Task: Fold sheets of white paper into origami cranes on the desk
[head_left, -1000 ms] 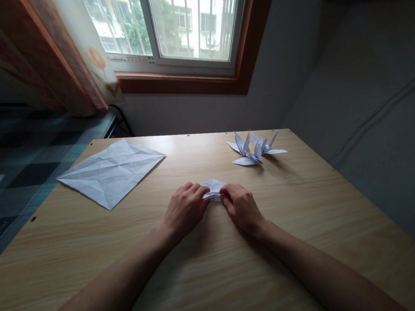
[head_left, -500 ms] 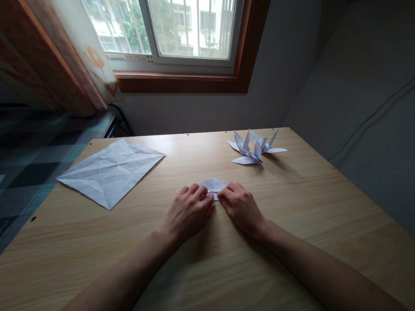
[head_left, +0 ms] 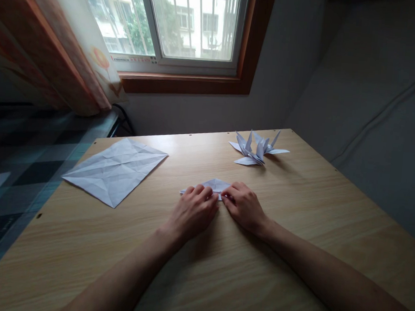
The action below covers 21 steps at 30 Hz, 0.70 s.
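Observation:
A small folded piece of white paper (head_left: 215,185) lies on the wooden table (head_left: 296,220) in front of me. My left hand (head_left: 193,211) and my right hand (head_left: 243,206) sit side by side on its near edge, fingers curled and pressing it down against the table. Most of the paper is hidden under my fingers; a pointed tip sticks out to the left of my left hand.
A creased square sheet of white paper (head_left: 115,170) lies flat at the table's left. Folded white paper cranes (head_left: 256,150) stand at the far right of the table. A window and curtain are beyond; a checked surface lies to the left.
My left hand has slid slightly right along the paper, so a pointed tip now shows on its left. The paper looks flatter and longer than a second ago.

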Each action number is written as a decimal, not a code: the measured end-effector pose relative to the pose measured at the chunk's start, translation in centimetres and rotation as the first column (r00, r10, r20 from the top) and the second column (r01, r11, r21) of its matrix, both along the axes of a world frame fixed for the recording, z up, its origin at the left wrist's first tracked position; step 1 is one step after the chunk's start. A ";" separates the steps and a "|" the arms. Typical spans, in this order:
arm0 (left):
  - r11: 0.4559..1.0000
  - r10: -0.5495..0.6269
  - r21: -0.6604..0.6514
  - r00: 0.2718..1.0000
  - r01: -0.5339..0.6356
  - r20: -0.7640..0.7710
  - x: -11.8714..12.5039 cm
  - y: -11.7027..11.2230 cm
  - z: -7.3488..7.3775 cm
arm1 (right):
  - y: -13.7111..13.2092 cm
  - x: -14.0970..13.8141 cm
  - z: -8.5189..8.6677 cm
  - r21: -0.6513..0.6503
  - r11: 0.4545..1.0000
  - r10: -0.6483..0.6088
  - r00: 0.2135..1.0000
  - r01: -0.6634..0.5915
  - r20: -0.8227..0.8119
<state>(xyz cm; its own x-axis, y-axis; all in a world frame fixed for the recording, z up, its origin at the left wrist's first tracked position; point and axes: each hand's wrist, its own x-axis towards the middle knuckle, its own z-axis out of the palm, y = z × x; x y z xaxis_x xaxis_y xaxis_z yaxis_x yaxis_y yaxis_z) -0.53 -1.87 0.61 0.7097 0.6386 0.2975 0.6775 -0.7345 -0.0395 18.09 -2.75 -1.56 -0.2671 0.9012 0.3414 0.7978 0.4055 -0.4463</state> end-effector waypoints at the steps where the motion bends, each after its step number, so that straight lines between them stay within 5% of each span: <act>1: 1.000 0.002 -0.002 1.000 -0.002 -0.004 0.0 0.0 -0.1 | 0.0 0.0 0.0 -0.004 1.000 0.001 1.000 -0.001 -0.002; 21: 0.999 0.019 -0.038 0.999 -0.017 0.051 -0.2 0.2 -0.3 | -0.1 0.1 0.1 -0.018 0.999 0.028 0.999 -0.029 -0.032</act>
<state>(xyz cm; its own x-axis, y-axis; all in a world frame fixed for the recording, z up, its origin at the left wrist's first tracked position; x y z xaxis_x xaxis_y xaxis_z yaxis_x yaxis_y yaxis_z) -0.69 -1.63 0.36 0.6824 0.6626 0.3085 0.6910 -0.7225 0.0231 18.21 -2.90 -1.46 -0.2819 0.8997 0.3332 0.7711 0.4191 -0.4793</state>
